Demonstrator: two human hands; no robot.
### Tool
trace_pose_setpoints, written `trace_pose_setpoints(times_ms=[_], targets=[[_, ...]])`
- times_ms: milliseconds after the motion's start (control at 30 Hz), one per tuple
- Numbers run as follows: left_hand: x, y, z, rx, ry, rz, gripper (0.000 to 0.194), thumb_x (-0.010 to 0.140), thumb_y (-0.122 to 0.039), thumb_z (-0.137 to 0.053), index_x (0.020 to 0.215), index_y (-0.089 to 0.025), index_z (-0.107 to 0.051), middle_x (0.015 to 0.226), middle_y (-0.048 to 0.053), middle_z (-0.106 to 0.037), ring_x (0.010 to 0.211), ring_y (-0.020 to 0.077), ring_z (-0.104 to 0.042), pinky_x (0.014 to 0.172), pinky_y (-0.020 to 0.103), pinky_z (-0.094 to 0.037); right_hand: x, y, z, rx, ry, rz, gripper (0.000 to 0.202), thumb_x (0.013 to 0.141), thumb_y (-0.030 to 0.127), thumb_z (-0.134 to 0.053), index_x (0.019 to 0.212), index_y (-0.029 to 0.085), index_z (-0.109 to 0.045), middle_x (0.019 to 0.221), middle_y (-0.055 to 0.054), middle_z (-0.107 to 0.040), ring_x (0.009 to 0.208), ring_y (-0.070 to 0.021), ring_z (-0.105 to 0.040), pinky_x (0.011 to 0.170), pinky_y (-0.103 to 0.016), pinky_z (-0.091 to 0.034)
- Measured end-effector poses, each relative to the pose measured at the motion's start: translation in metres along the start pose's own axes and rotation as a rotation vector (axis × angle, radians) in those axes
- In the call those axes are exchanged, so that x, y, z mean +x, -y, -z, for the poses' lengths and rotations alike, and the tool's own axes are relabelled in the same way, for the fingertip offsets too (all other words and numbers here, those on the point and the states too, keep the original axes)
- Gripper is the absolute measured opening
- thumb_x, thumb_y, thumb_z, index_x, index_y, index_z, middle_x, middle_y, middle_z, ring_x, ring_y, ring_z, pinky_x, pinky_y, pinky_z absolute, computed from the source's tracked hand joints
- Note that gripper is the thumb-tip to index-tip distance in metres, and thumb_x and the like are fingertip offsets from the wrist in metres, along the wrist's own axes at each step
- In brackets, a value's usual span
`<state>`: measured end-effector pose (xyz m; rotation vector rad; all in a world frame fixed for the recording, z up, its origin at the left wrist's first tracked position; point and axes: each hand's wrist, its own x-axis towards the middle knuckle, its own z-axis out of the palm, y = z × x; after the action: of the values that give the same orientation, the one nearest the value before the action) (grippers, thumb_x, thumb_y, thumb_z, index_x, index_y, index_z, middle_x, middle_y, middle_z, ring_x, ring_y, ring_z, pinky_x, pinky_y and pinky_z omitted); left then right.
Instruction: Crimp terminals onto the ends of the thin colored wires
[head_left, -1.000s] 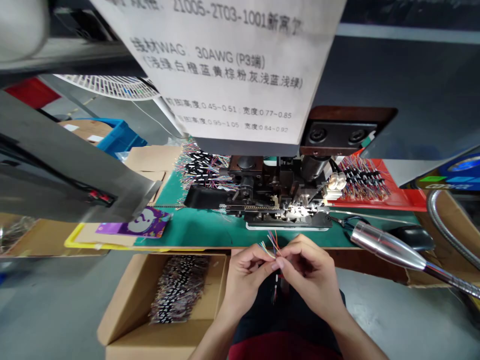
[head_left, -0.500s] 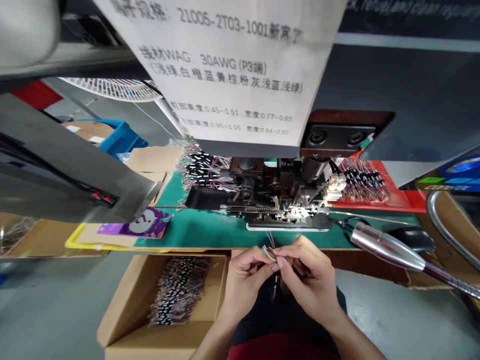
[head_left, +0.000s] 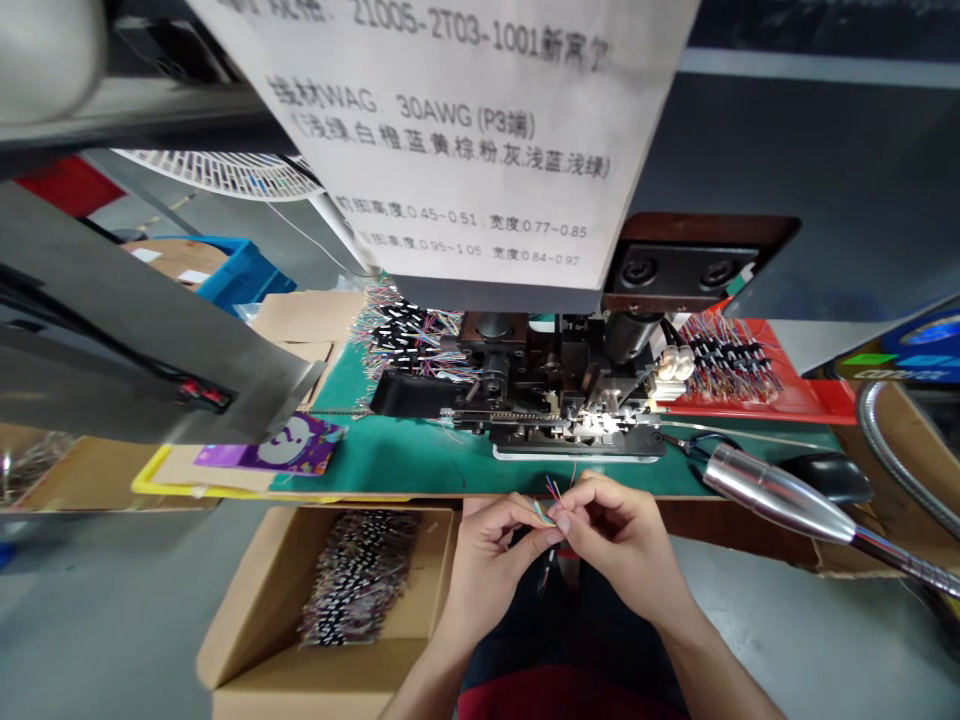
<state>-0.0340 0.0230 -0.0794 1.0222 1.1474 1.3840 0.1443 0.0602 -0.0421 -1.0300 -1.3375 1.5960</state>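
Observation:
Just in front of the green bench edge, my left hand pinches a small wire harness between thumb and forefinger. My right hand meets it there, its thumb and fingertips closed on the same thin coloured wires. Several wire ends fan upward between the hands, and one reddish wire stands apart near the right fingertips. The dark lower part of the harness hangs below my fingers over my lap. Beyond the hands stands a crimping machine, its lit working point a little above and right of my fingertips.
Bundled harnesses lie behind the machine at left and in a red tray at right. More fill an open cardboard box below the bench. A metal gooseneck lamp juts in from the right. A purple card lies left.
The wires between my fingers have been rearranged: one reddish wire now stands apart at the right fingertips. My right hand has shifted slightly; both hands stay together in the same place.

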Motion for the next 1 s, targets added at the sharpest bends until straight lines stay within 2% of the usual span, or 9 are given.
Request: trace_pose_setpoints(times_ms=[133,233,367,467,600,767,1000], targets=[[-0.001,0.005,-0.002,-0.099,-0.005,0.061,0.019,0.087,-0.032,-0.103,0.080,-0.022,-0.087,0.076,0.002,-0.082,0.067,0.0155,-0.074,0.065,0.023,-0.062,0.003,-0.002,0.000,0.087,-0.017,-0.049,0.036,0.099,0.049,-0.090,0.087,0.018,-0.077,0.076,0.002,-0.053,0.067,-0.0139,-0.043,0.059,-0.028,-0.035],[-0.003,0.011,0.000,-0.173,0.009,0.145,0.021,0.086,-0.032,-0.103,0.081,-0.021,-0.086,0.076,0.001,-0.082,0.059,0.0127,-0.069,0.055,0.020,-0.059,0.005,0.000,0.000,0.112,-0.014,-0.066,0.039,0.097,0.052,-0.091,0.086,0.018,-0.076,0.074,0.002,-0.056,0.066,-0.0139,-0.046,0.059,-0.027,-0.040],[-0.005,0.013,0.000,-0.268,0.004,0.218,0.022,0.087,-0.035,-0.102,0.085,-0.020,-0.085,0.078,0.002,-0.083,0.062,0.0146,-0.072,0.051,0.020,-0.059,0.007,0.001,0.000,0.206,0.010,-0.080,0.038,0.097,0.051,-0.093,0.086,0.019,-0.076,0.074,0.000,-0.064,0.067,-0.0152,-0.058,0.064,-0.028,-0.054],[-0.006,0.012,-0.002,-0.312,-0.008,0.243,0.026,0.086,-0.036,-0.103,0.084,-0.019,-0.083,0.076,0.002,-0.082,0.065,0.0165,-0.075,0.049,0.019,-0.058,0.006,-0.001,-0.001,0.249,0.024,-0.066,0.033,0.101,0.046,-0.090,0.088,0.019,-0.077,0.077,-0.001,-0.069,0.069,-0.0153,-0.062,0.066,-0.028,-0.057],[-0.007,0.014,-0.001,-0.311,-0.013,0.241,0.026,0.086,-0.035,-0.102,0.083,-0.019,-0.082,0.074,0.000,-0.079,0.060,0.0132,-0.070,0.049,0.018,-0.058,0.002,-0.005,0.000,0.143,0.010,0.001,0.024,0.106,0.039,-0.084,0.094,0.019,-0.080,0.081,-0.001,-0.066,0.069,-0.0143,-0.058,0.063,-0.027,-0.049],[-0.007,0.016,0.003,-0.243,-0.020,0.237,0.024,0.084,-0.031,-0.103,0.082,-0.019,-0.083,0.076,0.000,-0.077,0.056,0.0117,-0.067,0.049,0.020,-0.058,-0.001,-0.003,0.004,-0.051,0.021,0.062,0.013,0.105,0.034,-0.084,0.104,0.021,-0.086,0.082,0.001,-0.057,0.067,-0.0140,-0.049,0.058,-0.029,-0.038],[-0.003,0.013,0.004,-0.190,-0.012,0.202,0.024,0.084,-0.032,-0.103,0.081,-0.019,-0.084,0.074,0.000,-0.078,0.054,0.0123,-0.067,0.050,0.021,-0.057,-0.003,0.006,0.003,-0.270,-0.039,0.191,0.008,0.104,0.023,-0.080,0.096,0.022,-0.083,0.080,0.000,-0.065,0.064,-0.0143,-0.052,0.055,-0.029,-0.035]])
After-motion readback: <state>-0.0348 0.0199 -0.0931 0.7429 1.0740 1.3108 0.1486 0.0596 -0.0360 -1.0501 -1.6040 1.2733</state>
